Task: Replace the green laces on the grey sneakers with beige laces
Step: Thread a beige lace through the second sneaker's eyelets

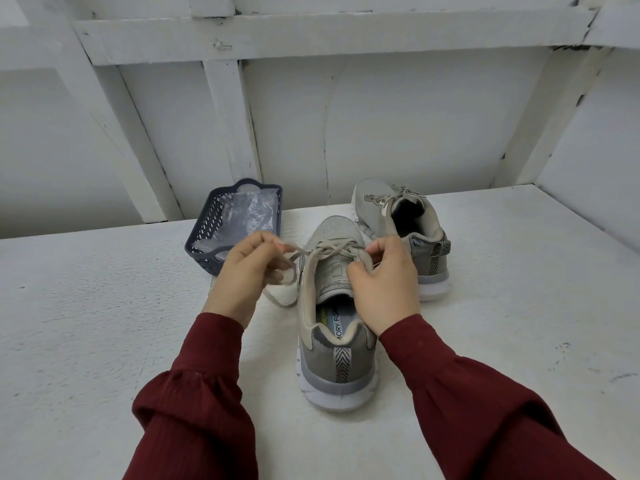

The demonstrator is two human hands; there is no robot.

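Step in hand: tying off the beige lace (pixel 332 247) on the near sneaker (pixel 332 362). Lacing itself looks done, since the lace crosses the upper eyelets. The near sneaker stands at centre of the white tabletop (pixel 86 306), heel toward the person, toe pointing far.

Left hand (pixel 249 268) is clenched around the left run of the lace, pinching it just left of the top eyelets. A slack loop of that lace (pixel 280 294) hangs below the hand and lies on the tabletop. Right hand (pixel 384 275) is curled too, pinching a bit of lace at the right edge of the eyelet row. Can't tell if that is a loop or a plain end. Both arms are in dark red sleeves (pixel 194 393).

The far sneaker (pixel 377 209) stands right and further back, just beside the near one's toe. It carries a beige lace (pixel 393 197) that looks tied in a bow, so I judge that shoe finished. No green laces in view.

A navy basket (pixel 202 237) sits far left, just beside the left hand, with a clear plastic bag (pixel 246 216) inside. Bag contents not readable.

Judgement: task is near its end, and only this bow is left. The next move calls for forming a loop on each side, crossing them over the tongue, then pulling evenly so the knot sits centred. The slack on the left needs taking up first, or the bow comes out lopsided.
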